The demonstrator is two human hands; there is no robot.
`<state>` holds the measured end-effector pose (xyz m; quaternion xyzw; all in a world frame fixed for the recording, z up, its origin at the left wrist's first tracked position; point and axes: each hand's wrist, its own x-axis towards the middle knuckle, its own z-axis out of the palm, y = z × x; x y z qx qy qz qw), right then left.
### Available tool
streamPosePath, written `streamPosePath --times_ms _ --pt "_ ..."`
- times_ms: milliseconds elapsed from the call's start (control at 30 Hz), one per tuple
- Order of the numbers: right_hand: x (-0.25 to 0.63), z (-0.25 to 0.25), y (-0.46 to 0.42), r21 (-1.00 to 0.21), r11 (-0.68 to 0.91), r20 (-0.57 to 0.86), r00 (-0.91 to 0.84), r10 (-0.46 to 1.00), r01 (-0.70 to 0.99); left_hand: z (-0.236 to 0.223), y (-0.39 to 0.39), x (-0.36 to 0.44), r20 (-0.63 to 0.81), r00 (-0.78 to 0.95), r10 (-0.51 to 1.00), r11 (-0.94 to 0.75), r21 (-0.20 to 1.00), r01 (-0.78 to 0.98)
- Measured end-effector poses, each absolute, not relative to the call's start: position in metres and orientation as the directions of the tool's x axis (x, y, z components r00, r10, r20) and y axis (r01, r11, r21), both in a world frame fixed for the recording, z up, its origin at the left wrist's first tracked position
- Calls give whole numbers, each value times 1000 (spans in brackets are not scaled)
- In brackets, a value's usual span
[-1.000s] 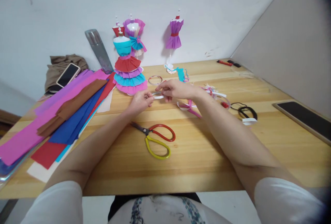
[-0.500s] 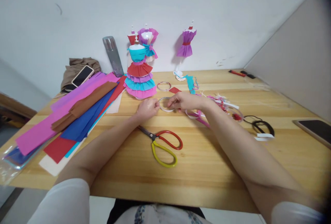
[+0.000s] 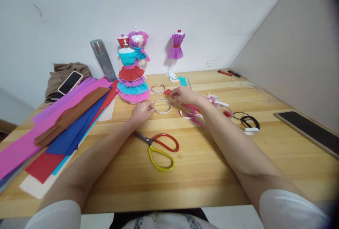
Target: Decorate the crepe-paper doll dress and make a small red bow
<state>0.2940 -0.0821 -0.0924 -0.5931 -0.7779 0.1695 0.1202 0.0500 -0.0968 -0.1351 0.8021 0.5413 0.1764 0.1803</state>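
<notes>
My left hand pinches the left edge of a clear tape roll that lies flat on the wooden table. My right hand is farther back, its fingertips closed on a small red paper piece. A second tape ring lies just behind. Scissors with a red and a yellow handle rest between my forearms. A layered paper dress on a small mannequin stands behind my left hand.
Coloured crepe paper sheets fan over the table's left. A phone lies on brown cloth, with a grey bottle beside it. Two more dressed mannequins stand by the wall. Paper scraps, black bands and a tablet lie right.
My right hand let go of the tape roll and moved back to the red paper piece. The roll now lies flat, held only by my left hand. The camera view shifted.
</notes>
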Motion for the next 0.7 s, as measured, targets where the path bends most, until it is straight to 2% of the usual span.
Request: streamPosePath --times_ms 67,167,333,433,567,700 --pt "289 -95 -84 -396 246 -5 -270 963 884 -135 -98 50 96 355 930 -357 465 810" --pt "280 -97 -85 -380 322 -54 -368 928 867 -134 -99 51 103 364 926 -371 440 818" --pt "275 -102 -81 -286 424 -80 -462 883 859 -137 -99 51 112 364 924 -377 405 833" --pt "279 -105 -77 -301 455 -105 -503 858 838 -140 -98 50 136 363 922 -385 422 821" --pt "287 -105 -74 -387 494 -124 -575 809 778 -146 -93 48 191 363 912 -407 529 744" --pt "299 -101 -74 -536 471 -142 -625 768 701 -147 -88 49 215 363 906 -393 745 539"
